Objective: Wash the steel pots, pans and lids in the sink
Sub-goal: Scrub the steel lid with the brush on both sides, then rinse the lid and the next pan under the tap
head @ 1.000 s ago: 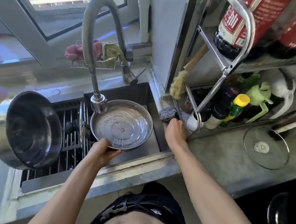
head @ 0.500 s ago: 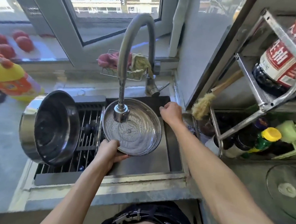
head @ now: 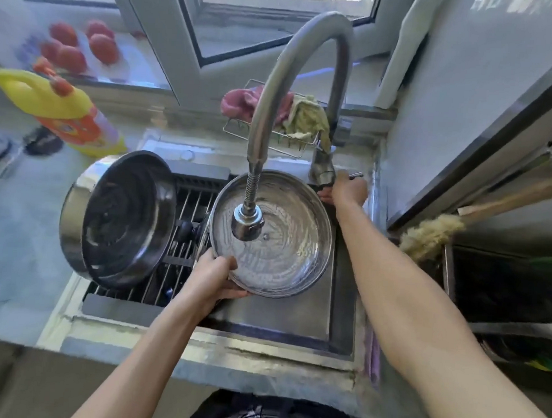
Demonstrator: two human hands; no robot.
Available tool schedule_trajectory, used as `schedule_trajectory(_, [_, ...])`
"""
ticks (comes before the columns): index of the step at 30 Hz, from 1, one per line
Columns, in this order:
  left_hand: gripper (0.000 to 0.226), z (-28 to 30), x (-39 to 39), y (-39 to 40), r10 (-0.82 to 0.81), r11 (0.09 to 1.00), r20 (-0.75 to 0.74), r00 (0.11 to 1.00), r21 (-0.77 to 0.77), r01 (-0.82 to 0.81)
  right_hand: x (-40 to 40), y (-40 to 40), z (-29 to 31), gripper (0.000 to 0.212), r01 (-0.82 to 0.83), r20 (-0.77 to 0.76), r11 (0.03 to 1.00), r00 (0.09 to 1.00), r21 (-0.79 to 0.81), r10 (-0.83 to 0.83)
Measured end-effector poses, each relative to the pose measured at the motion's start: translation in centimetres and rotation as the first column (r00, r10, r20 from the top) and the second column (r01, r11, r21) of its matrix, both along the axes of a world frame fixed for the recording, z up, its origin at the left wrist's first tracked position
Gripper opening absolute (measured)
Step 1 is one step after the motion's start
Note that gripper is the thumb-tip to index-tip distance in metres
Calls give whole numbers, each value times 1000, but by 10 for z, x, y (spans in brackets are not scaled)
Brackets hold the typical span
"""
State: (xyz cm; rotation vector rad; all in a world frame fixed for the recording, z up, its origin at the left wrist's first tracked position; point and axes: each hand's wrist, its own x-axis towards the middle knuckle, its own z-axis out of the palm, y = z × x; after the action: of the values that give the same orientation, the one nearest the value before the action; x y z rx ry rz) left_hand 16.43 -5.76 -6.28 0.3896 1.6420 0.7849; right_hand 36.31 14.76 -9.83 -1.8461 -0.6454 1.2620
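Left hand (head: pixel 213 277) grips the steel lid (head: pixel 272 232) at its seven o'clock rim, thumb curled over the edge, fingers wrapped beneath. The lid is held tilted above the sink (head: pixel 281 317), hollow side up, right under the spray head (head: pixel 247 221) of the gooseneck faucet (head: pixel 303 50). At one o'clock of the lid, the right hand (head: pixel 349 190) is at the faucet lever (head: pixel 355 174); its fingers fold round the faucet base, though the exact hold on the lever is hard to make out. At nine o'clock of the lid, a steel pot (head: pixel 117 219) lies tipped on its side on the drying rack (head: pixel 183 236), mouth facing us. Behind the faucet, at twelve o'clock, a wire basket (head: pixel 272 141) carries a pink cloth (head: pixel 242 103) and a yellowish one (head: pixel 308 118). Far at ten o'clock, a yellow detergent bottle (head: pixel 59 108) and blurred tomatoes (head: pixel 85 45).
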Motion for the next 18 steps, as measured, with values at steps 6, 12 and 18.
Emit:
schedule_trajectory(6, [42,-1,10,-7,42,997,-5,999,59,-42,12,-31,-9,31,-137,-12,991,991,15,137])
schedule_trajectory(12, [43,-9,8,-14,24,990,-24,999,143,-21,28,-107,-14,53,-402,-53,912,915,-75,399])
schedule_trajectory(18, [44,-21,15,-13,58,979,9,998,195,-58,18,-163,-25,67,-590,670,804,570,-71,476])
